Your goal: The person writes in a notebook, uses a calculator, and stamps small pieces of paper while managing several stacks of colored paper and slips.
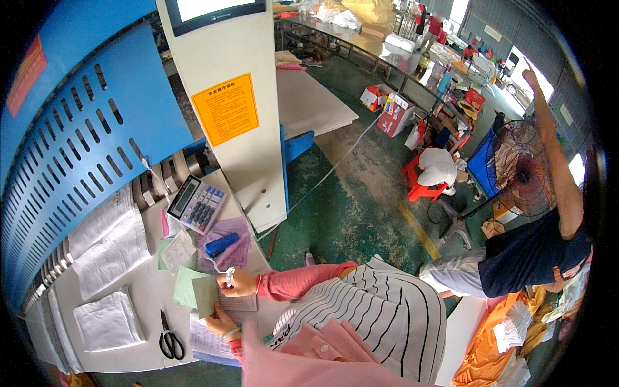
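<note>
Here, lower centre: left hand (221, 320) pinches a green paper slip (205, 295); right hand (237, 282) is clamped on a pen (229, 276) over the desk (145, 303).

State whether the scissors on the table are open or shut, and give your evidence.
Shut. The scissors lie flat on the white table with blades together in one dark line and both black handle loops side by side.

- Green paper sheets (189, 286) under my hands: thin, matt.
- Calculator (196, 204) at 11 o'clock: hard plastic, glossy display.
- Scissors (170, 339) at 9 o'clock: black plastic handles, metal blades.
- Blue machine panel (77, 129): painted perforated metal, smooth.
- White table (145, 293): smooth, matt.
</note>
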The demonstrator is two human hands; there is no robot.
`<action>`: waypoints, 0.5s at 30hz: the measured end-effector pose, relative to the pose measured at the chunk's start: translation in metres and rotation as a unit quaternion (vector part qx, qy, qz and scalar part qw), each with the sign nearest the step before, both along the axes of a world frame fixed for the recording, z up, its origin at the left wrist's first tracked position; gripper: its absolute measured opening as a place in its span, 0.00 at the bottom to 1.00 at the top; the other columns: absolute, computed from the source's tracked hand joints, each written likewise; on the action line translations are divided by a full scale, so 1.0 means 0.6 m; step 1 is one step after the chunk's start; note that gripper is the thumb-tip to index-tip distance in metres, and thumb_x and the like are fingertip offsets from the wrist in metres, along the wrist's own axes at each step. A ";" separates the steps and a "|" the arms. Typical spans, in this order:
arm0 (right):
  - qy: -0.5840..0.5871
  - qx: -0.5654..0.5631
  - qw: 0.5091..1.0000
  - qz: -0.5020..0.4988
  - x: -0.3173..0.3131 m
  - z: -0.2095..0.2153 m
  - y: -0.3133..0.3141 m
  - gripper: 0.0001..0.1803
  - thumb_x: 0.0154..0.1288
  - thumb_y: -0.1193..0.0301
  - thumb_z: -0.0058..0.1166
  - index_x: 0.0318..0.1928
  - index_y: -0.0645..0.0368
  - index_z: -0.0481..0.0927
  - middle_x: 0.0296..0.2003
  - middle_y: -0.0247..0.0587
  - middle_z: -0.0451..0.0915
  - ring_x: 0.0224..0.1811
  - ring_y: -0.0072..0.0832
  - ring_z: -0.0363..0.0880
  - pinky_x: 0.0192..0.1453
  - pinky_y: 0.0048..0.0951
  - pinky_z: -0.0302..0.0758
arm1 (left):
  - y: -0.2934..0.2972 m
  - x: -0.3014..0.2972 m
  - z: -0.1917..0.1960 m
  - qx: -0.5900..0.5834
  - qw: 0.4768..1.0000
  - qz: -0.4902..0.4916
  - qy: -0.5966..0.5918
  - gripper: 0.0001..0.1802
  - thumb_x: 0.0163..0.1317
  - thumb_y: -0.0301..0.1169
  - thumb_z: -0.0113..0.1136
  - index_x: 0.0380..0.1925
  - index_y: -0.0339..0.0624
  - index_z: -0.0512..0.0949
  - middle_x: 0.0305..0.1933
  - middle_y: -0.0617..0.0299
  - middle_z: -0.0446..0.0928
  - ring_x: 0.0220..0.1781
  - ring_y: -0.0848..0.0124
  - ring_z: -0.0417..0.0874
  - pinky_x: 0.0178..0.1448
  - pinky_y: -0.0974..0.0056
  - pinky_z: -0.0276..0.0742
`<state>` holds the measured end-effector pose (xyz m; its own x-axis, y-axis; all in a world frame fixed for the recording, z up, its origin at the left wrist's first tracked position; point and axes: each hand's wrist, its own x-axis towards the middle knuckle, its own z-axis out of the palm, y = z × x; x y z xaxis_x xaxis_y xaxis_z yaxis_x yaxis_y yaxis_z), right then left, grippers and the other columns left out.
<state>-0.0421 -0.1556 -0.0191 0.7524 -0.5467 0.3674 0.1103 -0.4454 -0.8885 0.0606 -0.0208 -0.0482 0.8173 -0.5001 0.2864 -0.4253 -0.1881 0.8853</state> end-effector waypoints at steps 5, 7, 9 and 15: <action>-0.015 -0.011 1.000 0.000 0.000 0.006 0.000 0.08 0.49 0.72 0.54 0.22 0.60 0.69 0.16 0.38 0.70 0.19 0.29 0.70 0.24 0.31 0.64 | 0.003 0.000 -0.006 0.034 0.998 0.029 -0.032 0.16 0.53 0.32 0.61 0.37 0.29 0.76 0.35 0.45 0.78 0.36 0.55 0.80 0.38 0.57 0.74; -0.016 -0.013 1.000 -0.002 -0.002 0.007 -0.002 0.08 0.49 0.72 0.54 0.21 0.60 0.69 0.16 0.38 0.70 0.19 0.29 0.70 0.24 0.31 0.64 | 0.002 0.003 -0.012 0.038 0.999 0.020 -0.021 0.16 0.53 0.32 0.61 0.37 0.29 0.76 0.35 0.45 0.78 0.36 0.54 0.80 0.38 0.57 0.74; -0.009 -0.014 1.000 0.004 -0.004 0.014 0.000 0.08 0.49 0.72 0.54 0.21 0.60 0.68 0.16 0.38 0.70 0.19 0.29 0.69 0.24 0.32 0.64 | 0.003 -0.004 0.005 0.044 0.999 0.023 -0.012 0.16 0.54 0.32 0.61 0.37 0.29 0.76 0.36 0.44 0.78 0.36 0.54 0.80 0.39 0.57 0.74; -0.009 0.010 1.000 0.002 -0.006 0.014 -0.001 0.08 0.47 0.70 0.55 0.21 0.59 0.70 0.17 0.38 0.71 0.20 0.30 0.70 0.24 0.32 0.65 | -0.007 -0.015 0.023 0.008 1.000 0.020 -0.009 0.16 0.53 0.30 0.61 0.38 0.28 0.75 0.35 0.44 0.78 0.36 0.55 0.80 0.39 0.58 0.74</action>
